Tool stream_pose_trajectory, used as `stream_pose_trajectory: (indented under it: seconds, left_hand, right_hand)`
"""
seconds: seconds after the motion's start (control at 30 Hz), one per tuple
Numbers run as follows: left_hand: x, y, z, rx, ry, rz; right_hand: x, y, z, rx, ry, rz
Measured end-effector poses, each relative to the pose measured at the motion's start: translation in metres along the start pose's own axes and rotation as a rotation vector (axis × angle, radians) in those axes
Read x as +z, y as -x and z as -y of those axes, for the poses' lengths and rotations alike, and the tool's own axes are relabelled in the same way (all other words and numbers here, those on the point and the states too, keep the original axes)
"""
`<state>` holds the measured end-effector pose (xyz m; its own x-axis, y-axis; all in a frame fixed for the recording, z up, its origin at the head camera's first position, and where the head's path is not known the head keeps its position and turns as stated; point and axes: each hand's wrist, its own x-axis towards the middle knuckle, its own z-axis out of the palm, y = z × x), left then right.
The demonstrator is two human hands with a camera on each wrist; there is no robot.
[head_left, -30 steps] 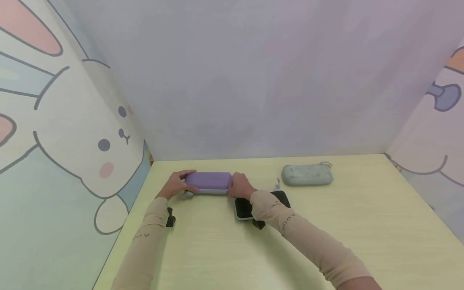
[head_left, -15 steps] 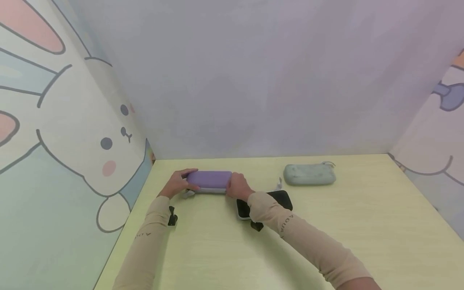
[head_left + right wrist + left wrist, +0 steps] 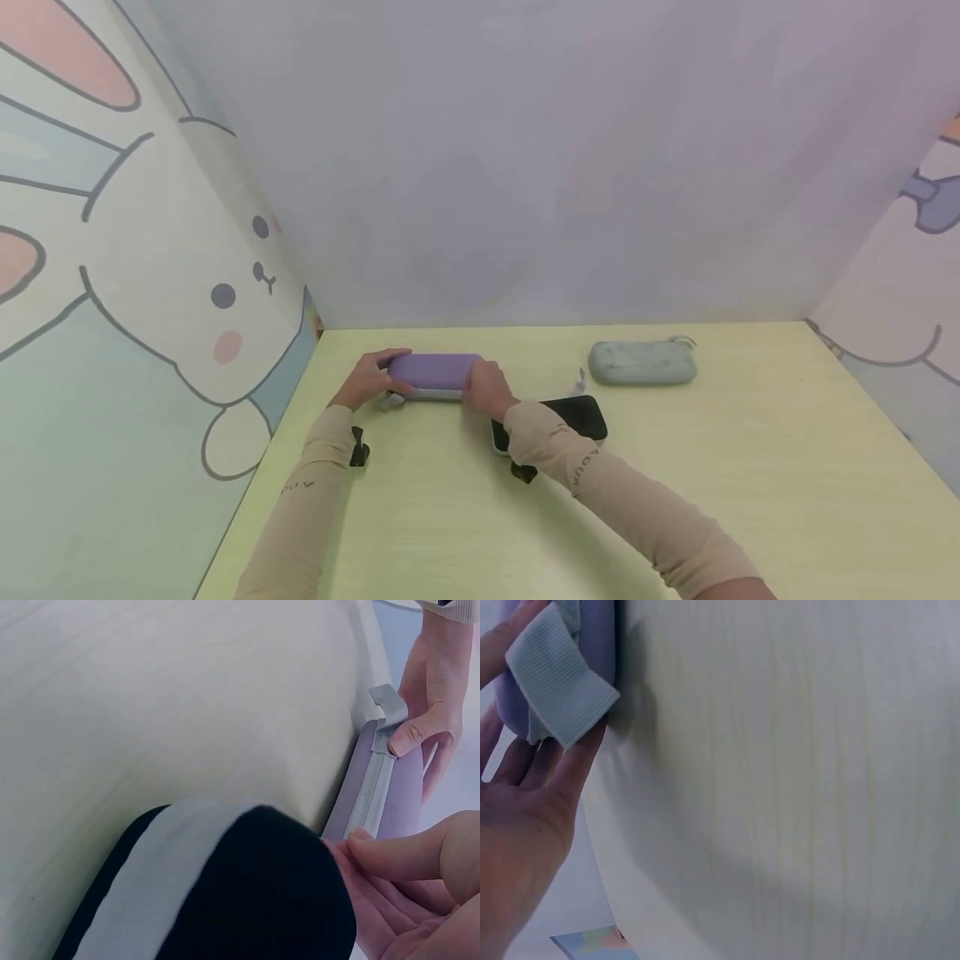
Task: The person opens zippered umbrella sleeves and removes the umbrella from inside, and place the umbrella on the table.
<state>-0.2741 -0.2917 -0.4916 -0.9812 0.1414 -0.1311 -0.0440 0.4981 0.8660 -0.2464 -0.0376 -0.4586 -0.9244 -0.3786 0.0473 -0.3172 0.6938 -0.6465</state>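
A purple pencil case (image 3: 435, 371) with a pale grey zipper (image 3: 366, 801) along its side lies near the table's back left. My left hand (image 3: 363, 381) grips its left end, thumb at the front and fingers behind. Beside that thumb sticks out a light grey fabric tab (image 3: 562, 682). Toward the right end, my right hand (image 3: 487, 390) pinches at the zipper with thumb and fingertips; the zipper pull is hidden between them. A case with a black top and white side band (image 3: 576, 414) lies under my right wrist.
Farther right on the pale yellow table (image 3: 750, 433) lies a grey-green pencil case (image 3: 642, 363) with a loop at its end. A white loop (image 3: 579, 382) rises behind the black-topped case. Walls with a painted rabbit (image 3: 195, 250) stand around the table.
My right hand has slid a little left along the front of the purple pencil case, from its right end. My left hand keeps its grip. The head view has shifted slightly.
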Motion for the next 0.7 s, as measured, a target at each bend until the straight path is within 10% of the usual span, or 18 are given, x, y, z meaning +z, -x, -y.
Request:
stream_pose_trajectory:
  seconds: [0.7]
  left_hand:
    - [0.003, 0.0, 0.0, -0.011, -0.005, -0.032]
  right_hand:
    - [0.024, -0.006, 0.012, -0.05, 0.047, -0.101]
